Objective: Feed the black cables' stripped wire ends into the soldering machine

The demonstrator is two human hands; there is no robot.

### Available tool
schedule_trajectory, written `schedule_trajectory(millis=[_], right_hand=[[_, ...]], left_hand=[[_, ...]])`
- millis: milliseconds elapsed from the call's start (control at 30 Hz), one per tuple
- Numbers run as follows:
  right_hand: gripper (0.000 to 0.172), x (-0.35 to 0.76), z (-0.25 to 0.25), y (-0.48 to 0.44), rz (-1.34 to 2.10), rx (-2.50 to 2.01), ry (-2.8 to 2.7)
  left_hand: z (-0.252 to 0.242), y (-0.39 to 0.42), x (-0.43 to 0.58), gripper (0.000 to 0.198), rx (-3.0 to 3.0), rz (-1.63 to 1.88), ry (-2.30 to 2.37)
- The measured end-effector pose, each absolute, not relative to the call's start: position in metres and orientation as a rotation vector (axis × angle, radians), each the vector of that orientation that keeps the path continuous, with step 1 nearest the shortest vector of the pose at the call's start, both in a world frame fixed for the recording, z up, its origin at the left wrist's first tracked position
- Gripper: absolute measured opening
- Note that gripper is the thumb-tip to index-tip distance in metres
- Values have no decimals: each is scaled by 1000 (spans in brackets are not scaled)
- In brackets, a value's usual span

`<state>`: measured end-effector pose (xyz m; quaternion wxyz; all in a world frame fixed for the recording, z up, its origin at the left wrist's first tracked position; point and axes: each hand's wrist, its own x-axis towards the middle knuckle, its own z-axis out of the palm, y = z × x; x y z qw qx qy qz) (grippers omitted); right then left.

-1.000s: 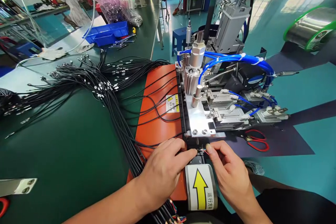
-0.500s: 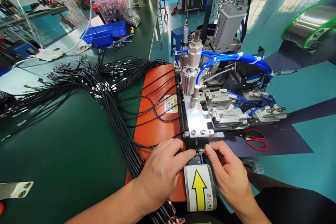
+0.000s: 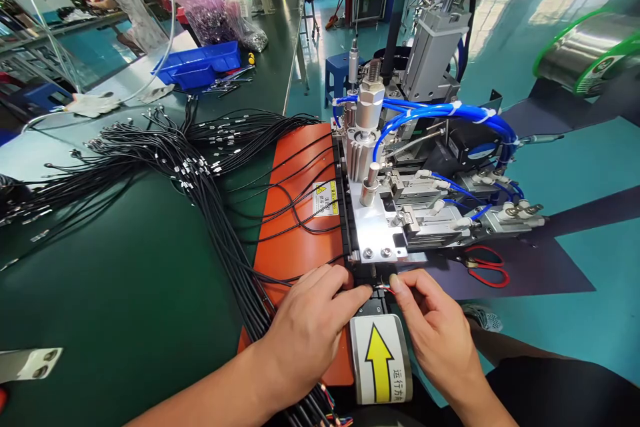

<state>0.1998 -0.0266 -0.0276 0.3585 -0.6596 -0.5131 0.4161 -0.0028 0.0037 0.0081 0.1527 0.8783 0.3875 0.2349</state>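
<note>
1. The left hand [image 3: 313,327] rests on the near right corner of the orange mat [image 3: 295,240]. Its fingers are drawn narrow, with forefinger and thumb pinched on a black cable [image 3: 280,278] just behind its stripped tip.
2. The right hand [image 3: 440,333] comes in from the near right. Thumb and forefinger are closed tight on the thin wire ends [image 3: 383,288], which sit between the two hands.
3. The wire ends lie right at the near edge of the machine [image 3: 385,227], under its metal plate and just above the arrow plate [image 3: 380,360].
4. The cable bundle [image 3: 200,180] crosses the table [image 3: 125,293] from the far left to the near edge, and loose strands run over the mat's left edge.
5. The green surface is open to the left of the bundle, towards the near left corner.
6. Red scissors [image 3: 487,267] lie on the dark mat to the right of the machine, apart from the right hand.
7. A blue bin [image 3: 200,63] stands well away at the far end.
</note>
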Motion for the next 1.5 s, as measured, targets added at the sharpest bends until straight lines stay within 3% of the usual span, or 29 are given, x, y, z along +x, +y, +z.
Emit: schedule_trajectory(millis=[600, 1133, 1500], right_hand=[[33, 197, -23, -24, 994, -1699, -1354], [16, 207, -27, -38, 749, -1509, -1494], [20, 204, -25, -34, 807, -1471, -1510]], left_hand=[[6, 2, -3, 30, 2583, 642, 1098], [5, 3, -2, 29, 2574, 615, 1087], [5, 3, -2, 29, 2566, 612, 1097]])
